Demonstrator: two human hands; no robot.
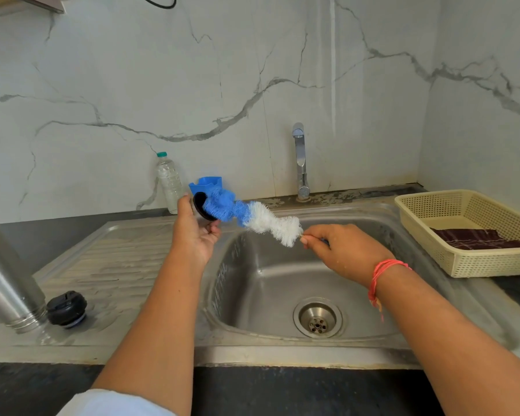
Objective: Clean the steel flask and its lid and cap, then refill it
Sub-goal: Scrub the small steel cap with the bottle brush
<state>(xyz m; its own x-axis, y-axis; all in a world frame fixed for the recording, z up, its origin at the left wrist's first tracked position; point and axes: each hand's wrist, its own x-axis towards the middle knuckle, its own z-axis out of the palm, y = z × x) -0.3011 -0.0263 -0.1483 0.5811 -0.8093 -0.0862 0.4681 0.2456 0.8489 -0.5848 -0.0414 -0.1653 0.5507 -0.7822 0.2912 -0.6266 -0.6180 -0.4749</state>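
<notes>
My left hand (194, 232) grips the flask's cap (201, 207), a steel cup with a dark inside, its mouth turned to the right above the sink's left rim. A blue and white bottle brush (252, 217) has its blue tip pushed into the cap. My right hand (339, 250) pinches the brush by its handle just behind the white bristles. The steel flask (6, 280) stands mouth down on the drainboard at the far left. Its black lid (66, 309) sits beside it on the drainboard.
The steel sink basin (282, 280) with its drain (318, 318) lies below my hands, the tap (300, 163) behind it. A plastic water bottle (168, 181) and a blue holder (206, 184) stand at the back. A cream basket (469, 232) with a dark cloth sits at the right.
</notes>
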